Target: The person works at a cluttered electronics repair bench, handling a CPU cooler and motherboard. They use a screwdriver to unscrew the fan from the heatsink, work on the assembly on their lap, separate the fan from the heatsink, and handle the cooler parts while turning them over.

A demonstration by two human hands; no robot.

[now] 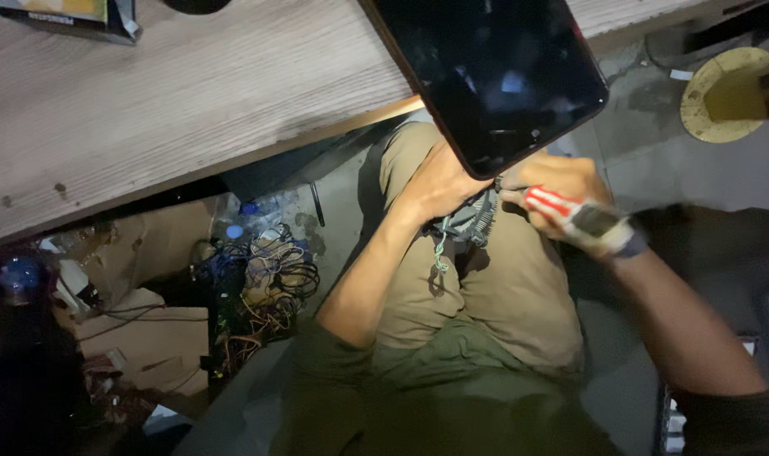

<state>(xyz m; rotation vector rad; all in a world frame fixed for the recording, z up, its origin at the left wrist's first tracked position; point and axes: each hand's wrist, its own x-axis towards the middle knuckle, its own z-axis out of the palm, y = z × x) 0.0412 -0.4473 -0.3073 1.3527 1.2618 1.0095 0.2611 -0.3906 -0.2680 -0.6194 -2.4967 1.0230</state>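
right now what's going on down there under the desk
A seated person works in their lap, below the edge of a wooden desk. The left hand holds a grey part with thin wires against the thigh. The right hand grips a red and white tool at that part. A dark tablet overhangs the desk and hides part of the hands. A tangle of cables lies on the floor alongside.
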